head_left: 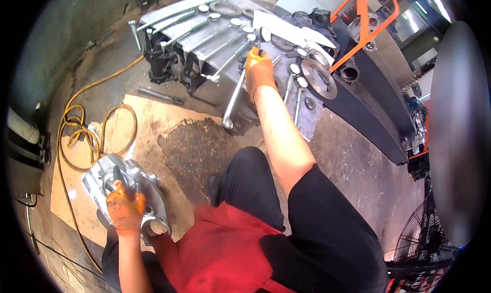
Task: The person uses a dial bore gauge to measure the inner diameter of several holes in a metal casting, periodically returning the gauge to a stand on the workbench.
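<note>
My left hand (126,207), in an orange glove with dark fingertips, grips a silver cast-metal housing (97,183) low on the left beside my leg. Its fingers reach over the housing's round opening. Stretched forward over the grey work table, my right hand (259,70) wears an orange glove too. Its fingers are closed, and what they hold is hidden. A round dial gauge (265,34) stands right at its fingertips. A long wrench (235,102) runs beneath that hand, its ring end toward me.
More long-stemmed dial gauges (214,17) lie in a row on the table. Metal rings (319,79) and white paper (286,29) are on its right. A yellow hose (105,80) loops over cardboard (151,120) on the floor. A fan (427,231) stands at the lower right.
</note>
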A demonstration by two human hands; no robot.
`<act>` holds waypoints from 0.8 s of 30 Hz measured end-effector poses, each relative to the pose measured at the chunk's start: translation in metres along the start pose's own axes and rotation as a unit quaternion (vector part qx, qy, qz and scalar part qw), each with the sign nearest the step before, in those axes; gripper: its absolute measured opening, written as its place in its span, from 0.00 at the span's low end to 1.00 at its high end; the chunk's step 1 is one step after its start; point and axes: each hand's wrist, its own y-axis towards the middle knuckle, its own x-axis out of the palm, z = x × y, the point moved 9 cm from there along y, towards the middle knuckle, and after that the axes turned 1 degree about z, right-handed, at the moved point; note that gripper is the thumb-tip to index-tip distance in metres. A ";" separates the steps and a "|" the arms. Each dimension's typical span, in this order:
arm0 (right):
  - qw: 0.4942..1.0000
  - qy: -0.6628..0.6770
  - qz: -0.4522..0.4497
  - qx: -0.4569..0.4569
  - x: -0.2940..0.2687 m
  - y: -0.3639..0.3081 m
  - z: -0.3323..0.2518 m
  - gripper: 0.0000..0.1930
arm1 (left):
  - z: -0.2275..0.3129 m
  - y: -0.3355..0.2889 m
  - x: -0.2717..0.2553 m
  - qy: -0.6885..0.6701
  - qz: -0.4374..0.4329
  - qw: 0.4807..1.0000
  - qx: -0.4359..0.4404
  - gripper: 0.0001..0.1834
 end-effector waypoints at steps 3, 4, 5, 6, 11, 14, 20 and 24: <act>0.970 -0.221 -0.044 0.093 0.006 0.060 0.030 0.15 | 0.018 0.005 -0.008 0.043 0.002 0.999 0.010 0.35; 0.952 -0.271 -0.061 0.128 0.008 0.074 0.046 0.15 | 0.019 0.005 -0.014 0.032 0.015 0.999 0.015 0.36; 0.883 -0.446 -0.148 -0.006 0.029 0.089 0.042 0.14 | 0.017 0.003 -0.019 0.020 0.029 0.999 0.007 0.36; 0.766 -0.592 -0.217 -0.129 0.049 0.095 0.045 0.13 | 0.017 0.003 -0.025 0.031 0.052 0.998 0.018 0.36; 0.700 -0.649 -0.289 -0.074 0.071 0.139 0.085 0.15 | 0.010 0.001 -0.010 0.034 0.026 0.999 0.022 0.35; 0.778 -0.589 -0.207 0.070 0.063 0.160 0.097 0.17 | 0.015 0.002 -0.007 0.090 0.026 0.995 0.041 0.34; 0.775 -0.591 -0.222 0.027 0.069 0.165 0.088 0.20 | 0.005 -0.004 0.004 0.069 -0.035 0.997 0.024 0.41; 0.717 -0.642 -0.251 -0.103 0.060 0.132 0.008 0.18 | 0.016 -0.010 -0.016 0.093 0.079 0.989 0.080 0.28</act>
